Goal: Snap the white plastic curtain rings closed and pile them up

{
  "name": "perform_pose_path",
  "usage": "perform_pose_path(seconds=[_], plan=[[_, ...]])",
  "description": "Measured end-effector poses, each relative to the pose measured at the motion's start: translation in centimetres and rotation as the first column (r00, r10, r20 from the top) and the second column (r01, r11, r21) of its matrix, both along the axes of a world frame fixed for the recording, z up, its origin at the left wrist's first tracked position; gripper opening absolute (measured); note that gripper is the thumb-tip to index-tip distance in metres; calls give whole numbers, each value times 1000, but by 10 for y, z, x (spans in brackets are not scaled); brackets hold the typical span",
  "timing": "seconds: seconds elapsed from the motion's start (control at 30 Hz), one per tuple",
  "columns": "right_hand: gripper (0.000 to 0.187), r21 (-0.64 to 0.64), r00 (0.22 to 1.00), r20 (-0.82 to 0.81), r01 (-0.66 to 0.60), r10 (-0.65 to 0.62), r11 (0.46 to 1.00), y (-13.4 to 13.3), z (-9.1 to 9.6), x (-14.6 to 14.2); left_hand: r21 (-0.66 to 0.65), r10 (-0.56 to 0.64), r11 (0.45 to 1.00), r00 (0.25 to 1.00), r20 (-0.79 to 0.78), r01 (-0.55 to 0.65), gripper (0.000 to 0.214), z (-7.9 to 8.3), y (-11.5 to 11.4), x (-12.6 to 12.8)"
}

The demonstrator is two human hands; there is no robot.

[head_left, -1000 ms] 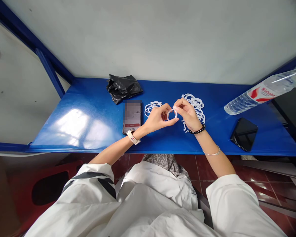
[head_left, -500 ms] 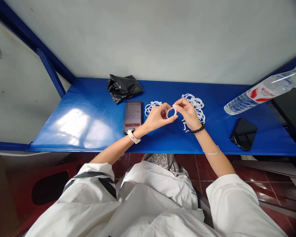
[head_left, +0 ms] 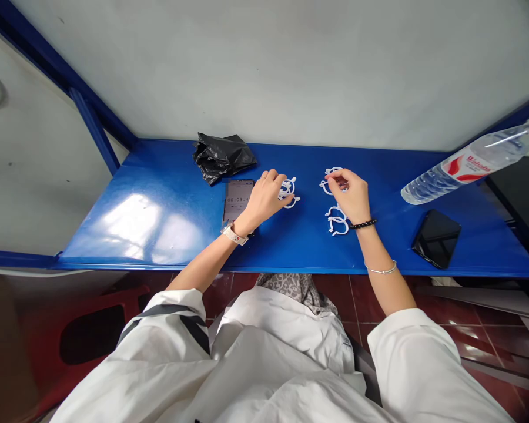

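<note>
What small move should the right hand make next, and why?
Probably it should close its fingers on one white ring and lift it toward the middle. The right hand lies on the right pile of rings, fingertips at the far rings, while the left hand rests on the left pile of rings. Neither hand clearly holds a ring.

Blue shelf [head_left: 167, 200] (glossy) bears rings [head_left: 337, 222], phones [head_left: 436, 238], bag [head_left: 223, 155], bottle [head_left: 467, 167].

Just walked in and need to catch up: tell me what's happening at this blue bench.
A person in a white top sits at a blue bench. The left hand rests on a small pile of white plastic rings; the right hand reaches into a second pile of rings. A phone showing a timer lies beside the left wrist.
</note>
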State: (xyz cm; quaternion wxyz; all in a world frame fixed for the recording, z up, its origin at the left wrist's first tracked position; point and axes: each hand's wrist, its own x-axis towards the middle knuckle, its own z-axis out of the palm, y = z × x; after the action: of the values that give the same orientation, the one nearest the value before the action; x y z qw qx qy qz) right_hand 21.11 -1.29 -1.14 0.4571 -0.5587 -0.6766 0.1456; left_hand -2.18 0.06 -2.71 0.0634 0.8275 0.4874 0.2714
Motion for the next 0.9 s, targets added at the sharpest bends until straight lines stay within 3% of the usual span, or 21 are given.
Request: perform_pose_path(seconds=[0.17, 0.4, 0.6, 0.77, 0.83, 0.9], plan=[[10, -68, 934, 323, 183, -152, 981, 5, -3, 16, -5, 48, 999, 986, -161, -50, 28, -1, 4, -6], [26, -244, 747, 664, 194, 18, 950, 2, -12, 7, -127, 50, 987, 935, -351, -101, 37, 14, -6, -3], [23, -295, 717, 695, 224, 48, 929, -1, -8, -4, -129, 52, 986, 939, -341, -102, 44, 18, -7, -2], [14, -320, 727, 683, 222, 63, 921, -4, -4, -9, -74, 31, 996, 973, -230, -49, 39, 19, -11, 5], [14, -329, 761, 647, 208, 60, 921, -5, -2, -10, -49, -12, 999, 987, -162, 4, 38, 18, -14, 9], [13, -356, 848, 526, 149, 66, 923, -5, 0, -10, -26, -62, 998, 994, -89, 60, 37, 15, -18, 13]])
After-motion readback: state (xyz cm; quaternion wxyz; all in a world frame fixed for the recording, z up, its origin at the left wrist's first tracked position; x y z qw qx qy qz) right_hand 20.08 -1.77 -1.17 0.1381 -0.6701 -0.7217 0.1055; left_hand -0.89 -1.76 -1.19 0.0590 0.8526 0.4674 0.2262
